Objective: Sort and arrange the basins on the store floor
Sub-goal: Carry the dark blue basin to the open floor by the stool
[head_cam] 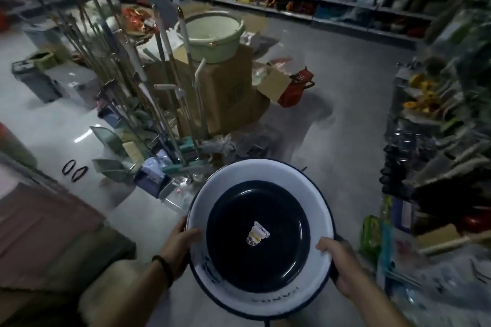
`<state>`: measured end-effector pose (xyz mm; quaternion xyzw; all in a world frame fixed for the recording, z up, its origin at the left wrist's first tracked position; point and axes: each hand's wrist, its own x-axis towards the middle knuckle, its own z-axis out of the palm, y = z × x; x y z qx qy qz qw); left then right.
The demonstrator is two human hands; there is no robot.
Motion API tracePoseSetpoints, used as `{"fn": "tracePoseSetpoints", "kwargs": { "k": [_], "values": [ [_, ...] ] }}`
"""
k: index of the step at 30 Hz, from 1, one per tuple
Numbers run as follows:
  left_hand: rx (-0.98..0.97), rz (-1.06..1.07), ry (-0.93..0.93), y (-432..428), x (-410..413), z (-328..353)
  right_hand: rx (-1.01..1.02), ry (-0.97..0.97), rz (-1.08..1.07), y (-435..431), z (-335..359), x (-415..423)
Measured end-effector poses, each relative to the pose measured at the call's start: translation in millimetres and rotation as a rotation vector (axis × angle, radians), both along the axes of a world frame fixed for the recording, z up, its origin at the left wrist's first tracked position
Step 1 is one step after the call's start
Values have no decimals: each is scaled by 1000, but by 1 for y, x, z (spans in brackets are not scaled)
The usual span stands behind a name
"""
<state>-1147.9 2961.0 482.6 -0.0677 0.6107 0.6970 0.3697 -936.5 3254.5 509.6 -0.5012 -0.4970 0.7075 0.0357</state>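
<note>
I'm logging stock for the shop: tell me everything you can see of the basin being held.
The basin is round and glossy, enamel by its look, with a white inner wall, a dark flat bottom and a thin dark rim. A small sticker sits mid-bottom, and dark lettering runs along the near wall. It is held mouth up above the floor. The left hand grips its left rim and the right hand its right rim, thumbs inside the wall.
</note>
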Motion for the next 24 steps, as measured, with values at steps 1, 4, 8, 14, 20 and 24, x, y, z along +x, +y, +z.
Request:
{"fn": "tracePoseSetpoints", "kwargs": {
  "k": [1,4,8,14,20,24],
  "values": [
    [-24,18,0,17,-17,-13,-4,-8,16,20,-17,-21],
    [-94,70,-22,62,-67,-56,-58,-40,60,72,-64,-85],
    [-202,96,-93,105,-126,-112,-83,-85,112,119,-133,-153],
    [-291,78,-154,135,-200,-193,-140,-140,169,148,-238,-212],
    [-408,-9,-216,144,-253,-271,-188,-182,119,124,-315,-243],
    [-500,16,-236,139,-263,-310,-142,-244,91,106,-344,-251]
  ]
}}
